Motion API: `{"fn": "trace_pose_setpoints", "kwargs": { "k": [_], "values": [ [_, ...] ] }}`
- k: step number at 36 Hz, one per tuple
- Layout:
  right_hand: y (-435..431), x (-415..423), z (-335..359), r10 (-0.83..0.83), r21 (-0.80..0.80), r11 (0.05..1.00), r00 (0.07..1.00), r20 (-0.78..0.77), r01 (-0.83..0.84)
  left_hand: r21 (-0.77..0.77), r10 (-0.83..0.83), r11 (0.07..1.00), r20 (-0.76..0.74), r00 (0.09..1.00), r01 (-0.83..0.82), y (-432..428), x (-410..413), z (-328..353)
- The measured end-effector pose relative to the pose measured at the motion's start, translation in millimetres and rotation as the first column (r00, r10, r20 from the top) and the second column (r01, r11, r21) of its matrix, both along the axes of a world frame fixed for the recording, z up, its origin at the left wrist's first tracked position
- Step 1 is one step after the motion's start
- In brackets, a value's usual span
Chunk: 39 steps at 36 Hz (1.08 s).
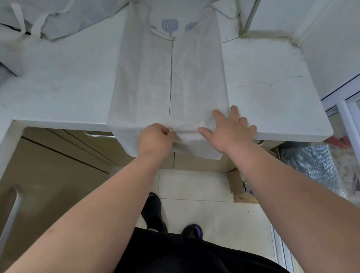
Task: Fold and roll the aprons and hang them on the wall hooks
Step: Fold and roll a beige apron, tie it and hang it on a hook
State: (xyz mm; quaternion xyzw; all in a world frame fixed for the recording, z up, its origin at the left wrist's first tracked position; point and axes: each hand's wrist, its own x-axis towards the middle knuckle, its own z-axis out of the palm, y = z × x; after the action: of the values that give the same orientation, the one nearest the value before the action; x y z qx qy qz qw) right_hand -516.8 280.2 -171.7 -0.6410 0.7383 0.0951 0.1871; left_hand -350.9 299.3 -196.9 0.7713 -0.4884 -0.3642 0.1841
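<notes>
The folded apron runs off the top edge, as does the crumpled apron heap at upper left.

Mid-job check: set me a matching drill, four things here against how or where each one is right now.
1. left hand
2. right hand
3. folded apron
4. spare apron

a. crumpled, far left of the countertop
b. pinches the apron hem
c. sides folded to the middle, end hanging over the edge
d. flat on the cloth, fingers spread

Pairs: 1-b, 2-d, 3-c, 4-a
</notes>
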Motion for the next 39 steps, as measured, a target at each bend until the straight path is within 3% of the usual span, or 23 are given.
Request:
{"fn": "trace_pose_setpoints", "kwargs": {
  "k": [5, 10, 14, 22, 29, 33, 35, 39],
  "values": [
    [-1, 11, 1, 0.22, -0.128, 0.97, 0.971, 0.097, -0.207, -0.117, 0.056, 0.992, 0.15, 0.987, -0.038, 8, 0, 5],
    [-5, 14, -1, 0.188, -0.082, 0.981, 0.96, 0.209, -0.175, -0.24, 0.031, 0.971, 0.166, 0.986, 0.01, 11, 3, 1],
    [-8, 11, -1, 0.194, -0.081, 0.98, 0.959, 0.206, -0.181, -0.216, -0.026, 0.973, 0.244, 0.969, 0.08, 3, 3, 4],
    [-11, 10, -2, 0.187, -0.062, 0.982, 0.958, 0.219, -0.177, 0.018, -0.18, 0.981, 0.457, 0.871, 0.193, -19, -1, 19],
    [-14, 9, -1, 0.193, -0.046, 0.981, 0.96, 0.202, -0.187, -0.068, -0.246, 0.941, 0.536, 0.808, 0.331, -16, 6, 13],
    [-22, 12, 4, 0.182, -0.08, 0.982, 0.976, 0.121, -0.173, -0.165, -0.244, 0.914, 0.504, 0.828, 0.37, -17, 16, 4],
    [-22, 12, 0, 0.202, -0.085, 0.977, 0.975, 0.089, -0.195, -0.047, -0.335, 0.908, 0.514, 0.789, 0.416, -20, 21, 1],
    [-16, 7, -12, 0.215, 0.056, 0.974, 0.975, 0.058, -0.218, 0.249, -0.484, 0.874, 0.512, 0.71, 0.416, -25, 32, -1]
  ]
}}
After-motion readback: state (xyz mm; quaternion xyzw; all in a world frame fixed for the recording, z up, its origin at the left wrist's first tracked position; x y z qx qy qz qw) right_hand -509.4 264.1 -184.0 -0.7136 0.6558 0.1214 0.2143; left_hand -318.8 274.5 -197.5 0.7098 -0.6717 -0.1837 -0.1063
